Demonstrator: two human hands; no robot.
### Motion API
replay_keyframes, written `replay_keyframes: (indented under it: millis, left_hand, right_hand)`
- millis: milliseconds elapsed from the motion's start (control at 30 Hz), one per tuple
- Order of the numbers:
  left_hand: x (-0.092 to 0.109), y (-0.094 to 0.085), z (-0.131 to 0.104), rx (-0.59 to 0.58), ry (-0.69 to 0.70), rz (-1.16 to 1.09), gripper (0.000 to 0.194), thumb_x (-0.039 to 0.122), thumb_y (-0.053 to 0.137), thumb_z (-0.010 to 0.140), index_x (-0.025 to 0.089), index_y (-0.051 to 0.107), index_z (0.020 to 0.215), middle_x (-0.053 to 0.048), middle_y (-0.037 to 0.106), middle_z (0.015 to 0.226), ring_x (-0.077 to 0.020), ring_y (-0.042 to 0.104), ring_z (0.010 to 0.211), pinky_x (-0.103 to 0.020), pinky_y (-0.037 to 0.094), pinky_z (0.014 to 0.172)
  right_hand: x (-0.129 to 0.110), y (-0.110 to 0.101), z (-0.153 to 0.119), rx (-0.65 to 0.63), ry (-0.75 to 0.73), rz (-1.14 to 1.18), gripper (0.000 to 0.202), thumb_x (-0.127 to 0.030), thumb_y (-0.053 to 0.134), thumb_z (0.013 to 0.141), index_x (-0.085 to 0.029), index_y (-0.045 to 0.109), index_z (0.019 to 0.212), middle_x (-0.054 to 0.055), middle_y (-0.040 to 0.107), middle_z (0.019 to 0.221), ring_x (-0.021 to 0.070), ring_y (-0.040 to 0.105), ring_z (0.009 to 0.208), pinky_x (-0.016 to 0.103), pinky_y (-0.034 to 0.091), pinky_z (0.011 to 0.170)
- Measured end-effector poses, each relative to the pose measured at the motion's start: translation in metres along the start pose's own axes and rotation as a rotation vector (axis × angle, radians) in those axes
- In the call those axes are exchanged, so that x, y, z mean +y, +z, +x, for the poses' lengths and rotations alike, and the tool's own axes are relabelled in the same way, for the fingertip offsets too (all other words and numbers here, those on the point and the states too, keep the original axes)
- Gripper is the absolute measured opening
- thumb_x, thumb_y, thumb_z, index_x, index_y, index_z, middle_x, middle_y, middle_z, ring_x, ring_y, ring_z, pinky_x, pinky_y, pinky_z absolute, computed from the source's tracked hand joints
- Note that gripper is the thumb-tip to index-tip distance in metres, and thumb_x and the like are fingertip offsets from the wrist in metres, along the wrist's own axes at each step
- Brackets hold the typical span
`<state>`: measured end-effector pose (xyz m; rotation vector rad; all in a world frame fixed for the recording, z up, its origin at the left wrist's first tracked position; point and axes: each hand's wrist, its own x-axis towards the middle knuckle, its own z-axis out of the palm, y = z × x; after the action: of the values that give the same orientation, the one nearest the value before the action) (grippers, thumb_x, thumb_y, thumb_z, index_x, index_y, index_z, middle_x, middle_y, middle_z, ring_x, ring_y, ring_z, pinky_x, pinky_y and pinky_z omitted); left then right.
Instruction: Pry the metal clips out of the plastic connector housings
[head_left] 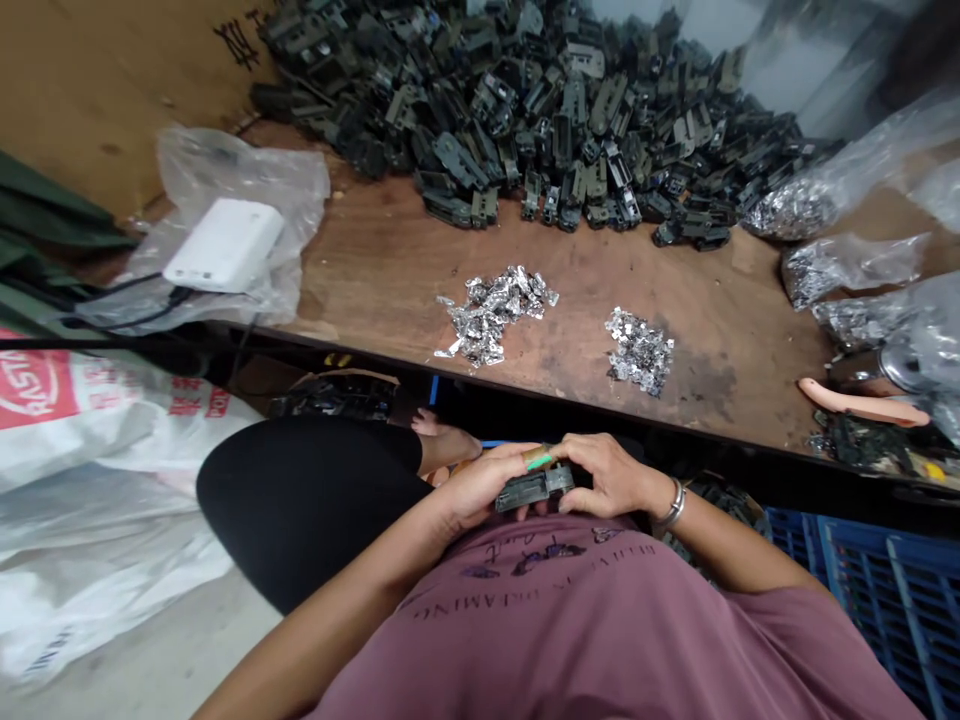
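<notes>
Snugly held, dark part (pixel 526 490) between both hands (pixel 478 487) (pixel 609 477), near purple shirt (pixel 600 620)

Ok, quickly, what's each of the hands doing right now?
Left hand: closed around a dark part.
Right hand: fingers curled at that part's other end; whether they grip it cannot be told.

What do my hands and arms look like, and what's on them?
Your right hand has a silver bracelet at the wrist. A tan and bright green wrap seems to circle a finger of your left hand. Neither is gloved. A short mauve sleeve shows on the right arm.
</notes>
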<state>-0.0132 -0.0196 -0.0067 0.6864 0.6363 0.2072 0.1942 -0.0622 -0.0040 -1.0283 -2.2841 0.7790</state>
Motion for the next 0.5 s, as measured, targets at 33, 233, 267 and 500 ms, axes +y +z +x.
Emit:
replay_keyframes:
  millis: [33,233,267,500]
  left_hand:
    - [0.001,-0.001,0.001,-0.005,0.021,-0.020,0.034,0.042,0.067,0.075,0.014,0.067,0.094,-0.008,0.070,0.071,-0.0160,0.064,0.056,-0.021,0.045,0.045]
    - [0.010,-0.008,0.002,0.082,0.097,-0.158,0.035,0.041,0.062,0.083,0.012,0.068,0.101,-0.018,0.072,0.103,-0.0186,0.068,0.073,-0.028,0.053,0.060]
    - [0.010,-0.009,0.001,0.092,0.103,-0.186,0.034,0.040,0.063,0.083,0.014,0.067,0.104,-0.018,0.071,0.108,-0.0202,0.069,0.077,-0.030,0.054,0.063]
    - [0.013,-0.019,-0.001,0.000,0.184,-0.363,0.035,0.023,0.075,0.073,0.017,0.067,0.108,-0.008,0.074,0.104,-0.0188,0.070,0.088,-0.028,0.054,0.079]
  right_hand:
    - [0.003,-0.007,0.000,0.019,0.028,0.001,0.060,-0.067,0.049,0.088,-0.014,0.055,0.117,0.007,0.062,0.086,0.0165,0.057,0.071,0.028,0.045,0.063]
    - [0.050,-0.059,-0.001,0.398,0.362,-0.370,0.027,-0.032,0.052,0.094,-0.015,0.062,0.111,0.009,0.063,0.090,0.0198,0.059,0.080,0.033,0.048,0.075]
    - [0.059,-0.067,0.000,0.405,0.422,-0.457,0.024,-0.029,0.054,0.092,-0.015,0.064,0.109,0.010,0.063,0.092,0.0211,0.059,0.082,0.034,0.048,0.075]
    - [0.085,-0.096,0.032,0.209,0.679,-0.778,0.029,-0.027,0.052,0.090,-0.018,0.068,0.112,0.011,0.063,0.099,0.0219,0.059,0.085,0.029,0.044,0.073]
